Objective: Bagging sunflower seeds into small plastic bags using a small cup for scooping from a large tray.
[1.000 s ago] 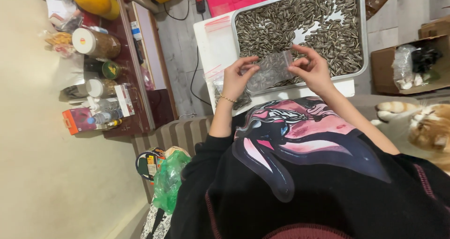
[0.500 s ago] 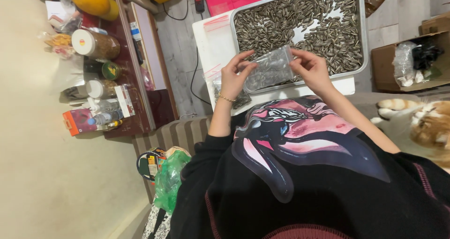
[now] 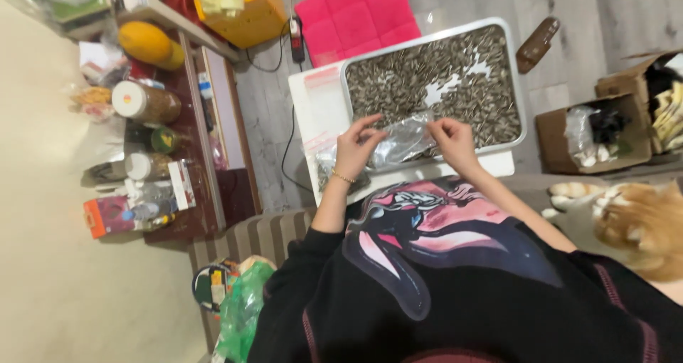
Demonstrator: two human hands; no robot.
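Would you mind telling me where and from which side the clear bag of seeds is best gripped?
Probably by its top edge, from above: the clear bag hangs over the tray with seeds weighing down its lower part, and the left hand and right hand already pinch its upper corners.

One seed tray (image 3: 525, 114), two cardboard boxes (image 3: 551, 132), one cat (image 3: 640, 228)
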